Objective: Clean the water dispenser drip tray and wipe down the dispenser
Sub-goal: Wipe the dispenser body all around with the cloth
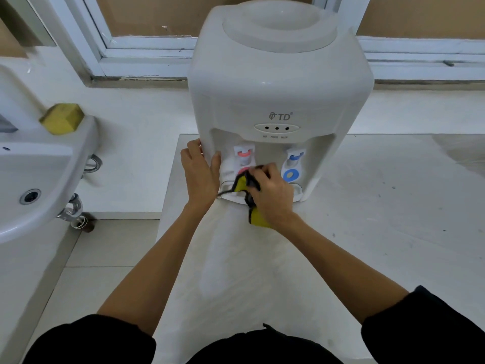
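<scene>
Your right hand [273,191] is clenching the yellow cloth [258,219], rubbing over the drip tray [298,191] near the counter's [367,232] left edge. Your left hand [200,172] is lying open, bracing the dispenser [278,90]. Its upper body is probably awaiting wiping.

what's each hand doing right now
Left hand: open, flat against the side of the water dispenser, holding nothing.
Right hand: closed on a yellow and black cloth, at the tap recess.
</scene>
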